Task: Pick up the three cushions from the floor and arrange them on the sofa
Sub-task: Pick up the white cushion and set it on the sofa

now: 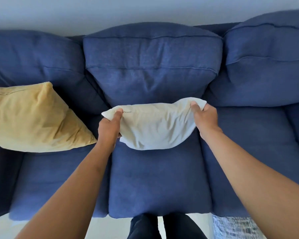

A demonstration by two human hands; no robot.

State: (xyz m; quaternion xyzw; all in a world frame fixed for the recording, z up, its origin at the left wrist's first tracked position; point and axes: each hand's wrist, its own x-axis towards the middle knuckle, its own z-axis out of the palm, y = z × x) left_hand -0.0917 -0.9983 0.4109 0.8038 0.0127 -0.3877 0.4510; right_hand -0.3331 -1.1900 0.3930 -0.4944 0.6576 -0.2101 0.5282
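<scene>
A white cushion (154, 125) is held over the middle seat of the blue sofa (159, 178), close to the middle back pad. My left hand (109, 128) grips its upper left corner and my right hand (204, 116) pinches its upper right corner. The cushion sags between them, its lower edge near or on the seat. A yellow cushion (33, 118) leans against the left back pad on the left seat. No third cushion is in view.
The sofa has three back pads and three seat pads; the right seat (257, 152) holds nothing. A striped blue-and-white rug or fabric (235, 226) lies on the pale floor at the bottom right. My dark trouser legs (162, 226) stand against the sofa front.
</scene>
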